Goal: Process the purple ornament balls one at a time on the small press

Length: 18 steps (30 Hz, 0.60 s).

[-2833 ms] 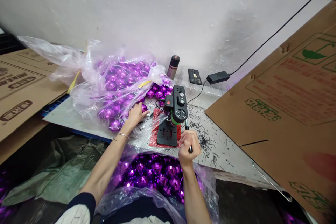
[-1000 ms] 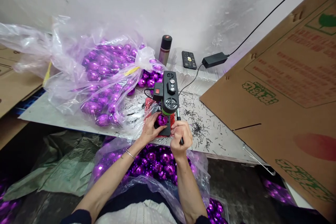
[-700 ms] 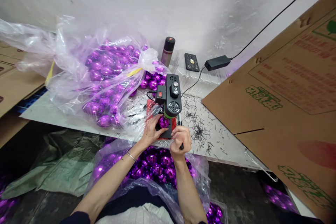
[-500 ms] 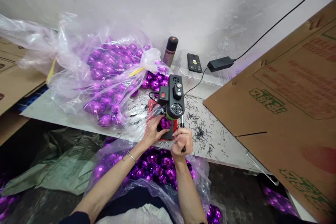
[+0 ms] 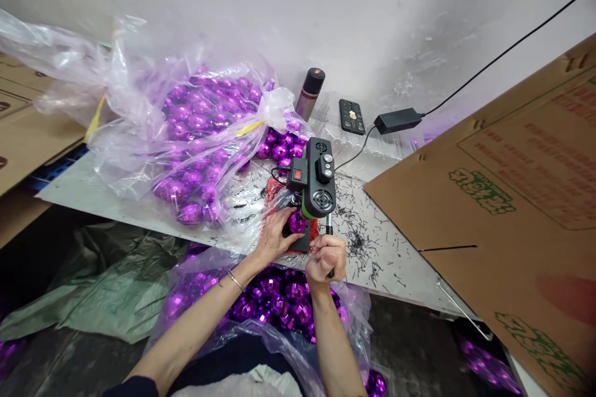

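Observation:
A shiny purple faceted ball (image 5: 297,222) sits under the head of a small black bench drill press (image 5: 321,177). My left hand (image 5: 278,237) holds that ball between thumb and fingers from the left side. Around the black lever handle (image 5: 329,231) at the machine's right, the fingers of my right hand (image 5: 326,258) are wrapped. The machine's base rests on a red piece (image 5: 315,232) on the table. Where the tool meets the ball is hidden by the machine's head.
A clear bag of purple balls (image 5: 200,118) lies left, another open bag (image 5: 279,298) at my lap. Behind stand a spray can (image 5: 310,93), a phone (image 5: 351,116) and a power adapter (image 5: 398,120). Dark shavings litter the table (image 5: 386,260). A cardboard box (image 5: 512,211) fills the right.
The view has shifted slightly, so things sit a little to the right and lower. Both hands keep their holds on the ball and the lever.

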### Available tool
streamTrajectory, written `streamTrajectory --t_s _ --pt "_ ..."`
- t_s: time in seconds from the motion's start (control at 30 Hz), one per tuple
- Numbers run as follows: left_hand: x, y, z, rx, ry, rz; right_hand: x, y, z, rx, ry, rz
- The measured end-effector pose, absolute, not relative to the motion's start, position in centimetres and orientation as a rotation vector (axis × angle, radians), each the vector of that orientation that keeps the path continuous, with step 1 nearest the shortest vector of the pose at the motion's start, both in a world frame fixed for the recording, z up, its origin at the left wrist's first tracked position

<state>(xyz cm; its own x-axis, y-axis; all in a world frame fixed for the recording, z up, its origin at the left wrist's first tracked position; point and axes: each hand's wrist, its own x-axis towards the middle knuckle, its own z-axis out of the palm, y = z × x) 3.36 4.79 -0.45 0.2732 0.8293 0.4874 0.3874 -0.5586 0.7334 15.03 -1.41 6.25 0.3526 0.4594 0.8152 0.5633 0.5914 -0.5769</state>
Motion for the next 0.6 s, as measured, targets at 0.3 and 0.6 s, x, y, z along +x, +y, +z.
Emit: streamTrajectory --t_s 0.3,0.6 --pt "3.5 4.8 -0.5 2.048 1.071 1.269 15.1 -1.0 5.4 -0.969 -1.291 -0.109" --pt "3.5 4.9 -0.8 2.068 1.045 1.279 15.0 -1.6 8.5 -1.031 -1.298 -0.089"
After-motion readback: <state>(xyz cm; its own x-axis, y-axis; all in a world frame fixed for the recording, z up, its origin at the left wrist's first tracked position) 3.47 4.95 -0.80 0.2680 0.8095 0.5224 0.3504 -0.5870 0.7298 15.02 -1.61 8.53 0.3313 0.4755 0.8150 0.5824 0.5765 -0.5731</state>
